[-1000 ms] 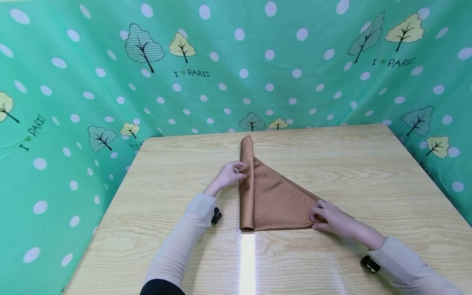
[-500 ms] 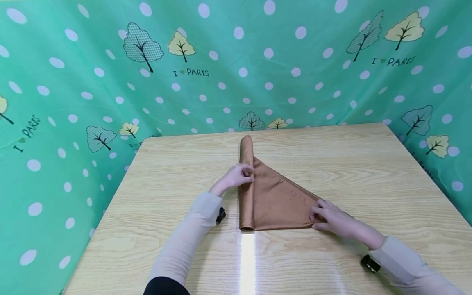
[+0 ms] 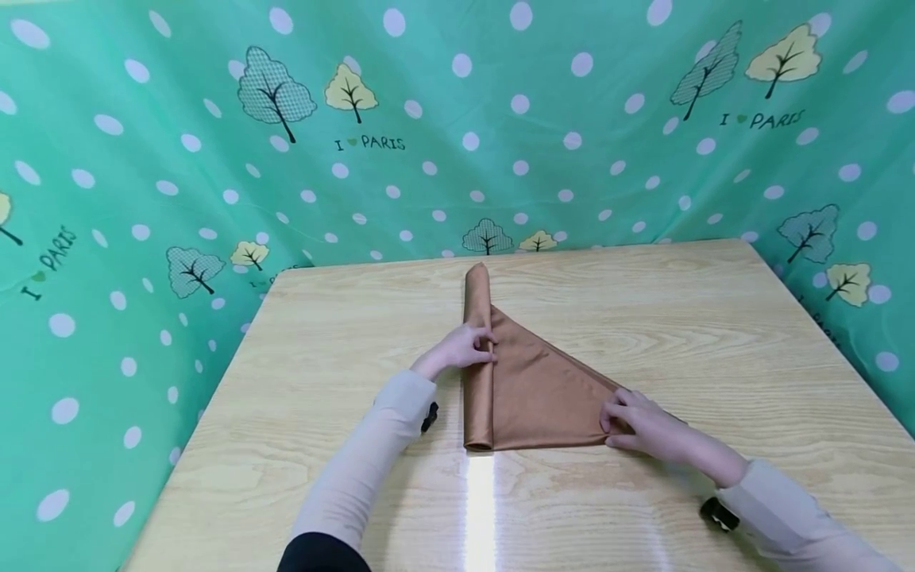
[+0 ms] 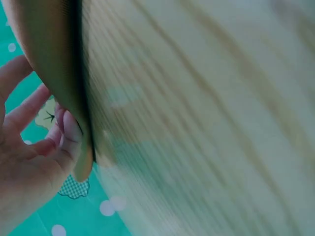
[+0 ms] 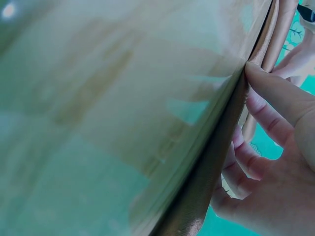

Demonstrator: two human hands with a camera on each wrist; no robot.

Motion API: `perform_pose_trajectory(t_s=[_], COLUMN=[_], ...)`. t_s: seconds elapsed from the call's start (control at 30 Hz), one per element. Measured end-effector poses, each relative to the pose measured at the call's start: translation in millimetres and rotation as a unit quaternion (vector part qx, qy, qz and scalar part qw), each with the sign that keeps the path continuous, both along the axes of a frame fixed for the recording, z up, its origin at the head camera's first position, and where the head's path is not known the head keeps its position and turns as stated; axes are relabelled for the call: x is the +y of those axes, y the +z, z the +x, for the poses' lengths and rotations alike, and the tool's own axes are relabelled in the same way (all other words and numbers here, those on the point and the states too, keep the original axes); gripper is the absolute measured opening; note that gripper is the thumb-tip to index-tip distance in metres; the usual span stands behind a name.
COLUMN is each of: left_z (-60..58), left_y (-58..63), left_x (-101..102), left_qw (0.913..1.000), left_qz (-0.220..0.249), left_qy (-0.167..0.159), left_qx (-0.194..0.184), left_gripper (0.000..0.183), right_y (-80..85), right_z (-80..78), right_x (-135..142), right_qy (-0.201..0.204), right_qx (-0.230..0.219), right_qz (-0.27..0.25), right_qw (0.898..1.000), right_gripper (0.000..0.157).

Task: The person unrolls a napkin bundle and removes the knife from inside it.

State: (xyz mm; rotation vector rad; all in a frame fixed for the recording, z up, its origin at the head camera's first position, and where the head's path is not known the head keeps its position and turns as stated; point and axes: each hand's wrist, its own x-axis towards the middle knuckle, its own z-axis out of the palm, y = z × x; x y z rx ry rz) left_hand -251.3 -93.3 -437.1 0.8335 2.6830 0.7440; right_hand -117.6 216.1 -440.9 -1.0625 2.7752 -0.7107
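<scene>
A satiny brown cloth [image 3: 546, 389] lies on the table, its left part wound into a long roll [image 3: 478, 413] and its right part flat, tapering toward the right. My left hand [image 3: 463, 346] reaches across the middle of the roll, loosely bent fingers touching it, thumb and fingertips at its right side. In the left wrist view the left hand [image 4: 37, 147] lies along the brown roll [image 4: 49, 54]. At the cloth's right end, my right hand [image 3: 646, 425] holds the lower corner between thumb and fingers. Close up, the right thumb [image 5: 275, 88] sits right at the cloth's edge.
The light wood-grain table [image 3: 343, 334] extends around the cloth, with a bright strip of reflected light [image 3: 480, 508] in front of the roll. A green dotted curtain [image 3: 429, 103] printed with trees hangs behind and along both sides.
My left hand has moved right and slightly toward me, from the roll's left side to over it, fingertips now at the right side. The right hand and the cloth look the same.
</scene>
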Motion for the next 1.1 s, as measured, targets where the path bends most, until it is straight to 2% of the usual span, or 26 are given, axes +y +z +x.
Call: perform_pose_trajectory(t_s=[0.13, 0.37, 0.77, 1.1], left_z=[2.9, -2.8, -3.9, -6.5], left_y=[4.1, 3.1, 0.4, -2.3], left_x=[2.4, 4.8, 3.4, 0.3], left_qw=[0.9996, 0.9987, 0.9968, 0.9984], left_qz=[-0.027, -0.048, -0.064, -0.052], left_qy=[-0.004, -0.012, -0.033, 0.017], left_qx=[0.01, 0.009, 0.035, 0.017], left_gripper=[0.03, 0.026, 0.015, 0.013], right_y=[1.3, 2.7, -1.2, -0.7], right_z=[0.6, 1.2, 0.5, -0.2], right_x=[1.0, 1.9, 1.6, 1.3], right_qy=[-0.003, -0.006, 0.0, 0.0], right_qx=[-0.008, -0.017, -0.029, -0.027], right_qz=[0.004, 0.003, 0.0, -0.001], right_qw=[1.0, 1.0, 1.0, 1.0], right_gripper=[0.015, 0.015, 0.014, 0.014])
